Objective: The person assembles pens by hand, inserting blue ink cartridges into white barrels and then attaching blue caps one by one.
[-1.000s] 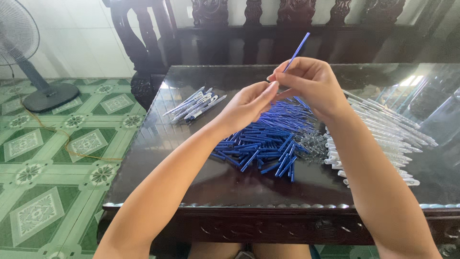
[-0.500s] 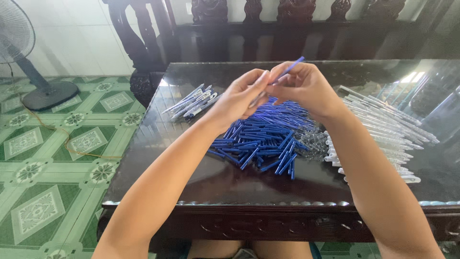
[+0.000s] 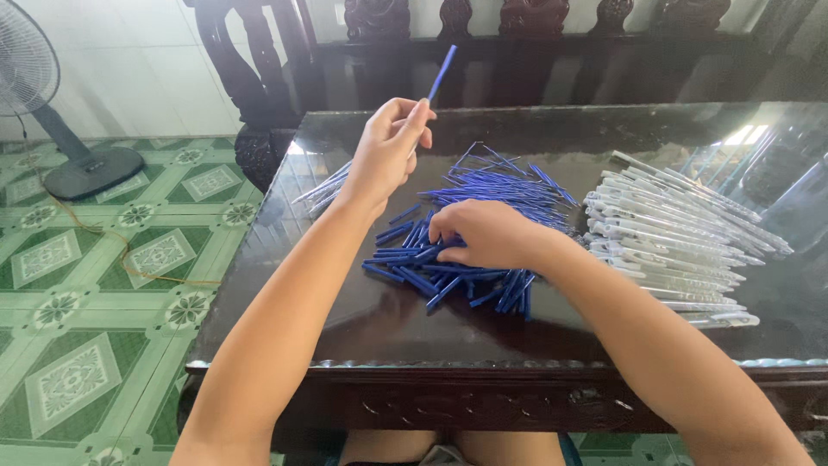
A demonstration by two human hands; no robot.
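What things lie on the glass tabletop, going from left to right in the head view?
Small bundle of clear pen barrels → left hand holding a blue tube → pile of blue tubes → row of white pens.

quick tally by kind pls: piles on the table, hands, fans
blue tube pile: 1
clear pen pile, right: 1
small pen pile, left: 1
hands: 2, left hand holding a blue tube, right hand on the blue pile
fan: 1
total: 6

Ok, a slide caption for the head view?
Left hand lifts one blue stick; right hand rests on the blue pile, beside clear tubes.
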